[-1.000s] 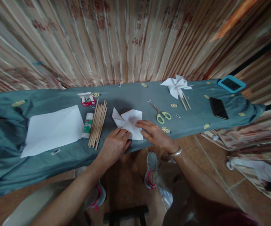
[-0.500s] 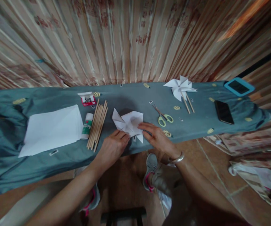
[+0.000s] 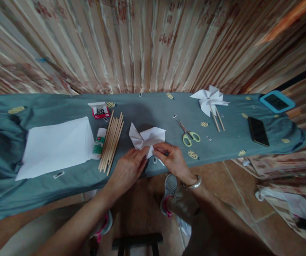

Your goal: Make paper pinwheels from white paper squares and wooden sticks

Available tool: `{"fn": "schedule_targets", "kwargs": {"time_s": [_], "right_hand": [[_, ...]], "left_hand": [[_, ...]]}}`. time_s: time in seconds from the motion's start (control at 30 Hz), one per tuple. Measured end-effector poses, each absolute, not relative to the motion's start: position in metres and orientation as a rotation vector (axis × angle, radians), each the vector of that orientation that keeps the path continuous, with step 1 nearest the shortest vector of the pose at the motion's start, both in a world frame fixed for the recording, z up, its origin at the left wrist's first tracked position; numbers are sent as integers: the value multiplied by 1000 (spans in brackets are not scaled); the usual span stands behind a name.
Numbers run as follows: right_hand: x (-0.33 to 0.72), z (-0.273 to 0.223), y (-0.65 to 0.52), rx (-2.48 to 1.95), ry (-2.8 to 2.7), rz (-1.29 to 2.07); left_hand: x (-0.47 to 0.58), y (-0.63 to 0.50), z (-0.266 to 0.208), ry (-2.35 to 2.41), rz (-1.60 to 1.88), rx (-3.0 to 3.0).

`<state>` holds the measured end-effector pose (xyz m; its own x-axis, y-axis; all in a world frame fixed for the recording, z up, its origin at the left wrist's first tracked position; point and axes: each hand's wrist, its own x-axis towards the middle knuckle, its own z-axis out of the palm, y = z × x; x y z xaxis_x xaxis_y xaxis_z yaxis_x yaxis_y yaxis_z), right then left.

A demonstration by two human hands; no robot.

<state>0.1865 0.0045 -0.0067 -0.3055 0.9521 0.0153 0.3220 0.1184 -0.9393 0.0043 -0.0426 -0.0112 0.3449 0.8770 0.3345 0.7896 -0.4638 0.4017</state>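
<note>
A white paper pinwheel (image 3: 153, 134), partly folded, lies at the table's near edge between my hands. My left hand (image 3: 131, 165) has its fingers closed on the paper's near side. Opposite it, my right hand (image 3: 172, 158) pinches a small raised corner between thumb and fingers. The fingers cover part of the paper's near half. To the left are a bundle of wooden sticks (image 3: 111, 142) and a glue stick (image 3: 99, 144). Scissors (image 3: 187, 134) with green handles lie to the right.
A stack of white paper (image 3: 55, 147) lies at left, and a red box of small metal pieces (image 3: 100, 111) at the back. Finished-looking pinwheels on sticks (image 3: 210, 97), a black phone (image 3: 258, 131) and a blue-framed device (image 3: 277, 101) are at right. A curtain (image 3: 142, 46) hangs behind.
My right hand has come in closer to my left and now pinches a paper corner, which is lifted toward the middle. The view has shifted slightly.
</note>
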Motion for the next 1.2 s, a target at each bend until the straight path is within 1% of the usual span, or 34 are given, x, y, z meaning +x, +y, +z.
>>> {"fn": "schedule_targets", "kwargs": {"time_s": [0.2, 0.43, 0.73, 1.0, 1.2], "right_hand": [[180, -12, 7, -1376, -1806, 964], [175, -9, 6, -1402, -1946, 784], [181, 2, -10, -1176, -2276, 373], [181, -9, -22, -1130, -2406, 227], [181, -11, -25, -1144, -2441, 214]], "left_hand": [[1, -53, -10, 1399, 775, 2441], [-1, -55, -17, 1353, 797, 2325], [0, -53, -13, 1354, 786, 2262], [0, -52, -14, 1369, 769, 2256], [0, -52, -15, 1372, 799, 2273]]}}
